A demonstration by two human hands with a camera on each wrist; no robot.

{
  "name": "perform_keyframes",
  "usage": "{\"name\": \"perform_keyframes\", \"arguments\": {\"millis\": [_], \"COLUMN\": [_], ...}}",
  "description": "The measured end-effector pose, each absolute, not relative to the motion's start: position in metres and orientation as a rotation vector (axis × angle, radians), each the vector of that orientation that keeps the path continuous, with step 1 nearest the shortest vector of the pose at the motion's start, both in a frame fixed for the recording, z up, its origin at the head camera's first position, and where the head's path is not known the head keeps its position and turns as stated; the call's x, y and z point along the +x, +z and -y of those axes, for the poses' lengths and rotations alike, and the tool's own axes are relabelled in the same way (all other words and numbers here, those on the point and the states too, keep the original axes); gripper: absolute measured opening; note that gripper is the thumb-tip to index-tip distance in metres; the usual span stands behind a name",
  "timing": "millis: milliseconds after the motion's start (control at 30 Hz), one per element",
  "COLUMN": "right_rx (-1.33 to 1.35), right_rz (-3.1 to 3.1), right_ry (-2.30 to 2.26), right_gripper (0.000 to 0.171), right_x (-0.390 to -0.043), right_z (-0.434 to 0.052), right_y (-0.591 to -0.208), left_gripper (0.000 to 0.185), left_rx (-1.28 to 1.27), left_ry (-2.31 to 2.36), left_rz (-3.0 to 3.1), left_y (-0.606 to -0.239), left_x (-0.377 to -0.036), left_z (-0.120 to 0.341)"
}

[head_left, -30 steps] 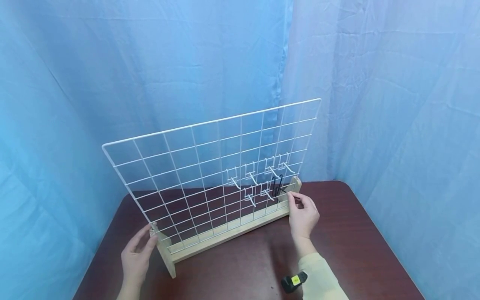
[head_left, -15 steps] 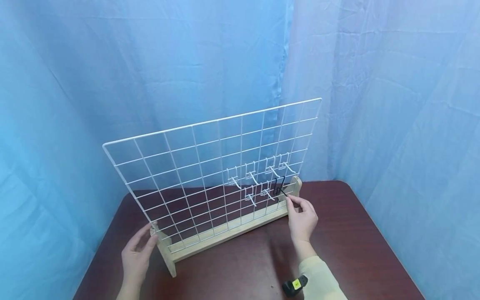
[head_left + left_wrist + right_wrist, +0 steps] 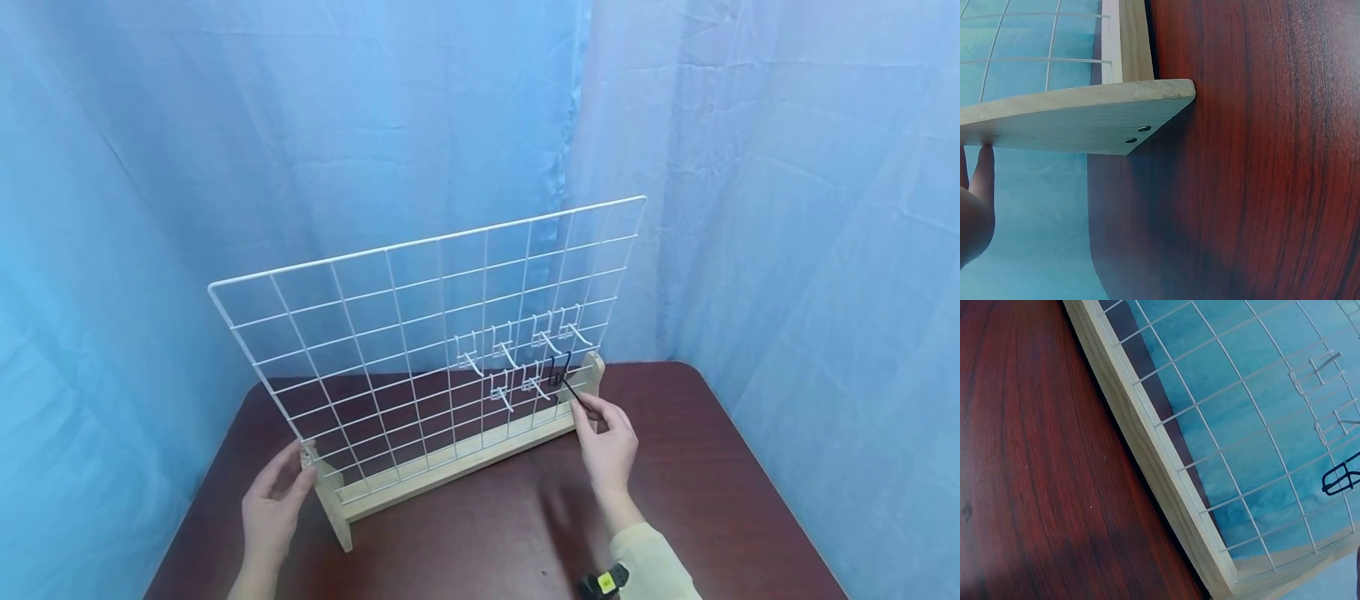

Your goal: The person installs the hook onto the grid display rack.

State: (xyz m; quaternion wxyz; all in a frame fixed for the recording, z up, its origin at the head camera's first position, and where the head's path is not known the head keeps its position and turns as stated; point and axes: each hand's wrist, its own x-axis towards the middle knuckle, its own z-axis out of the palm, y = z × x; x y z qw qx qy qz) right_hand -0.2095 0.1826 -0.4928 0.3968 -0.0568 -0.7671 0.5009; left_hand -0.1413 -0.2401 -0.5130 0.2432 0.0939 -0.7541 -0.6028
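A white wire grid panel [image 3: 386, 249] leans in a pale wooden stand [image 3: 450, 472]. My left hand [image 3: 268, 517] holds the stand's left upright near its top; the left wrist view shows fingertips against the upright's outer face [image 3: 1072, 128]. My right hand [image 3: 609, 447] pinches the prong of a black wire hook [image 3: 576, 392] between thumb and fingers. The hook's bent back is at the grid wires, low on the right; whether it is fully seated I cannot tell. In the right wrist view the black hook [image 3: 1329, 489] shows at the right edge.
Several white hooks [image 3: 551, 345] hang in two rows beside the black one, on the grid's right half. Beneath everything is a dark red-brown table [image 3: 720, 500]. Blue curtains [image 3: 360, 117] surround it. A black device with a yellow label [image 3: 604, 582] is at my right wrist.
My right hand has moved slightly down, and its fingers now pinch farther out on the hook's prong, leaving more of it visible. The hook's back has shifted slightly right. The left hand keeps its place.
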Motion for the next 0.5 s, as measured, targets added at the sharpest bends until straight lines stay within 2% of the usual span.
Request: {"name": "perform_keyframes", "arguments": {"millis": [300, 500], "right_rx": [-0.188, -0.150], "right_rz": [2.119, 2.267], "right_ry": [1.337, 1.386], "right_gripper": [0.024, 0.030], "right_x": [-0.197, -0.188], "right_z": [-0.190, -0.194], "right_y": [-0.492, -0.493], "left_gripper": [0.043, 0.044], "left_rx": [0.293, 0.227], "left_ry": [-1.682, -1.621], "left_rz": [2.117, 2.183], "left_y": [-0.502, -0.483], "left_x": [-0.136, -0.133], "left_z": [0.240, 0.241]}}
